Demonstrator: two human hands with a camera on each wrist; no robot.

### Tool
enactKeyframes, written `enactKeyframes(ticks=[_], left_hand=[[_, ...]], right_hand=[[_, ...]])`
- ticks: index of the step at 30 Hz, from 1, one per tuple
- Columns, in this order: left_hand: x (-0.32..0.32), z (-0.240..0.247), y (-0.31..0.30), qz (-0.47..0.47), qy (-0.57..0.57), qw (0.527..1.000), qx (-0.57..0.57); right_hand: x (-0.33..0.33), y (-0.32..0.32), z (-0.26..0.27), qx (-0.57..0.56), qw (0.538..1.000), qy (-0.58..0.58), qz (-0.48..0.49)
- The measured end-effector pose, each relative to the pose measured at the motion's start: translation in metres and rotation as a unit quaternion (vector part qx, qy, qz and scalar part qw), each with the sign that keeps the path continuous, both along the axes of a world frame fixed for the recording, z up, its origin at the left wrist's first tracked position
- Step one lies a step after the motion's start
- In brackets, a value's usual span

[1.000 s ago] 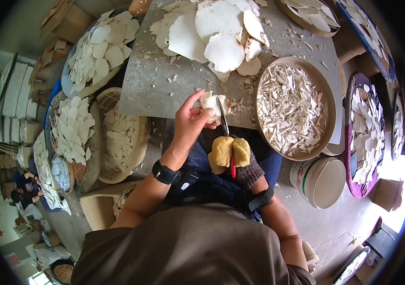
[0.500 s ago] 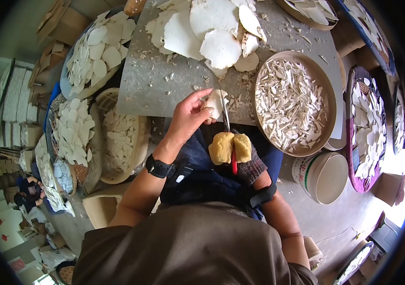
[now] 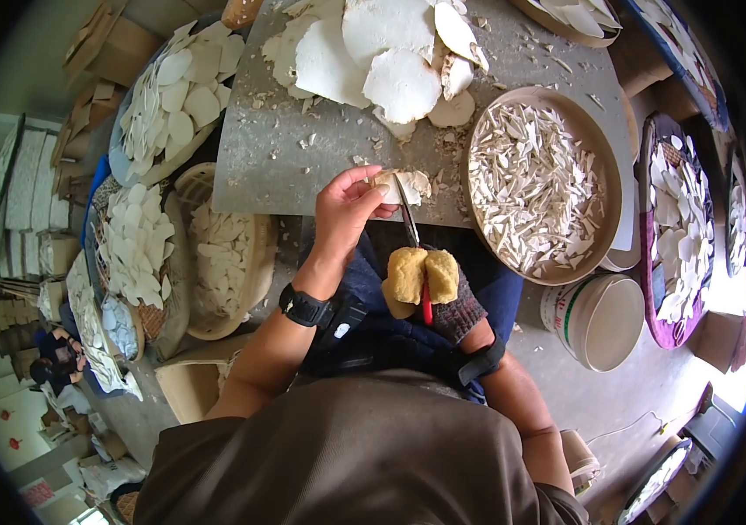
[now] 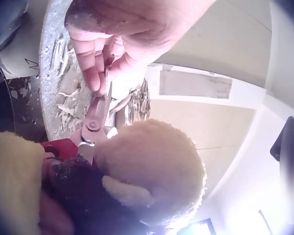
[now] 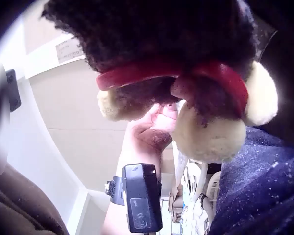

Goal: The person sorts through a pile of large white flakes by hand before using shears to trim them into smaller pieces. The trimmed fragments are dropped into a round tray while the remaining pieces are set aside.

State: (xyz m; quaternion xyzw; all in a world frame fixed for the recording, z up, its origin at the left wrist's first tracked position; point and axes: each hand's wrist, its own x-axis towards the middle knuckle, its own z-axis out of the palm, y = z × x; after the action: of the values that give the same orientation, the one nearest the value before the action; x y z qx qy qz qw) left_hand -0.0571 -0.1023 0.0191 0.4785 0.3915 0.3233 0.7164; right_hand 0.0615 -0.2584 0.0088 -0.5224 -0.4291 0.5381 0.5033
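Note:
My left hand (image 3: pixel 342 214) pinches a thin white slice (image 3: pixel 418 183) with a brownish edge, just over the near edge of the table. My right hand (image 3: pixel 457 317), in a dark knitted glove, grips scissors (image 3: pixel 410 229) with red handles. Thick yellow padding (image 3: pixel 407 273) surrounds the grip. The blades point away from my body and overlap the slice in the head view. In the left wrist view the scissors' pivot (image 4: pixel 92 124) shows just below the left fingertips. Red handle loops (image 5: pixel 137 74) run across the glove in the right wrist view.
Large white slices (image 3: pixel 401 86) lie piled at the table's far side, with crumbs scattered around. A round tray (image 3: pixel 613 197) of white slivers stands at the right, above a white bucket (image 3: pixel 605 324). Baskets of slices (image 3: pixel 137 236) line the left. Another person (image 3: pixel 58 359) is far left.
The slice has been turned in my left fingers, so its brownish edge now faces away from me. The scissors stay at the slice, tilted slightly differently. The head view has shifted a little.

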Motion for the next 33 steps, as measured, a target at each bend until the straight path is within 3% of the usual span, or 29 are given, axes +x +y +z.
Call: enactKeyframes(ticks=[2, 8, 11, 14, 17, 20, 21, 23, 24, 27, 30, 33], left_hand=[[0.001, 0.000, -0.002, 0.014, 0.000, 1.000, -0.007], [0.002, -0.003, -0.001, 0.027, -0.005, 0.999, -0.021], [0.003, -0.002, 0.001, 0.027, -0.012, 0.999, -0.028], [0.002, 0.000, 0.004, 0.030, -0.018, 0.999, -0.034], [0.001, 0.002, 0.012, 0.022, 0.001, 0.999, 0.023], [0.004, 0.006, 0.014, -0.006, 0.055, 0.991, 0.125], [0.005, 0.009, 0.014, -0.018, 0.077, 0.984, 0.161], [0.004, 0.017, 0.016, -0.072, 0.096, 0.979, 0.165], [0.003, 0.021, 0.016, -0.099, 0.105, 0.975, 0.167], [0.003, 0.028, 0.017, -0.077, 0.065, 0.989, 0.104], [0.009, 0.020, 0.013, 0.040, 0.014, 0.997, 0.058], [0.015, 0.017, 0.007, 0.090, 0.005, 0.995, 0.047]], right_hand=[[0.006, -0.003, -0.008, -0.045, 0.998, -0.012, 0.049], [0.008, -0.004, -0.011, -0.045, 0.998, 0.014, 0.038], [0.002, -0.002, -0.020, 0.018, 0.999, 0.026, -0.030], [-0.004, -0.002, -0.016, -0.009, 0.991, 0.127, -0.049], [-0.006, -0.003, -0.025, -0.002, 0.994, 0.100, -0.044], [-0.002, 0.000, -0.033, 0.035, 0.999, -0.019, 0.020], [0.001, 0.003, -0.024, 0.096, 0.984, -0.146, 0.033], [0.009, 0.009, 0.006, 0.208, 0.897, -0.387, 0.056], [0.010, 0.011, 0.011, 0.209, 0.895, -0.389, 0.057], [0.006, 0.010, -0.002, 0.135, 0.953, -0.271, 0.029], [0.006, 0.015, -0.007, 0.114, 0.960, -0.255, 0.027], [0.009, 0.019, 0.002, 0.132, 0.950, -0.280, 0.033]])
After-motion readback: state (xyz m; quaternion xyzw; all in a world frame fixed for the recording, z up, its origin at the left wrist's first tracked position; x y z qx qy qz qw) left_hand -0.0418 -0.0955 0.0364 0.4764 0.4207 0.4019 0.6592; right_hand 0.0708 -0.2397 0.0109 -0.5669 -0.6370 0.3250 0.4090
